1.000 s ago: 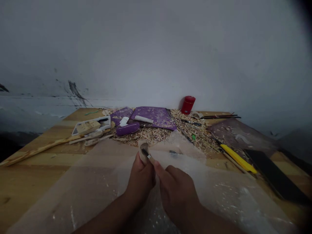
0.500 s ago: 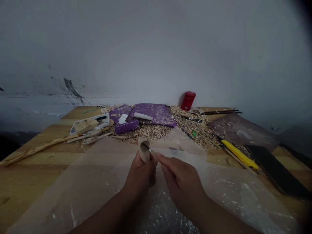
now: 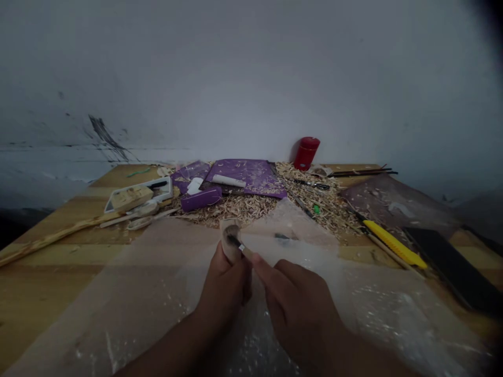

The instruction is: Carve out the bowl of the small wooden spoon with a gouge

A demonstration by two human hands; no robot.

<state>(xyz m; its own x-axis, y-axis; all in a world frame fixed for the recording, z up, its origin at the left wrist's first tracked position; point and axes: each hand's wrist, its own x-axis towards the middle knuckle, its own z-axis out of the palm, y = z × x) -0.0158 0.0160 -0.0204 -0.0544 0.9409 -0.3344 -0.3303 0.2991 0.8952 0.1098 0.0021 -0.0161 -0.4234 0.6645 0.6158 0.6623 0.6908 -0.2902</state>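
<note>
Likely light and stiff: wooden piece [image 3: 228, 247] clasped in left grip [image 3: 225, 285], best held low; carving tool [image 3: 242, 247] in right grip [image 3: 301, 296].

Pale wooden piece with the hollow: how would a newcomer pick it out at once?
Start at the broad wooden table against the grey wall. Over the translucent plastic sheet at its near middle, the bare left hand grips the pale wooden piece. Unlike the loose wooden pieces beside the white rectangular tray, it is held, with a dark-tipped tool at its rounded hollow.
</note>
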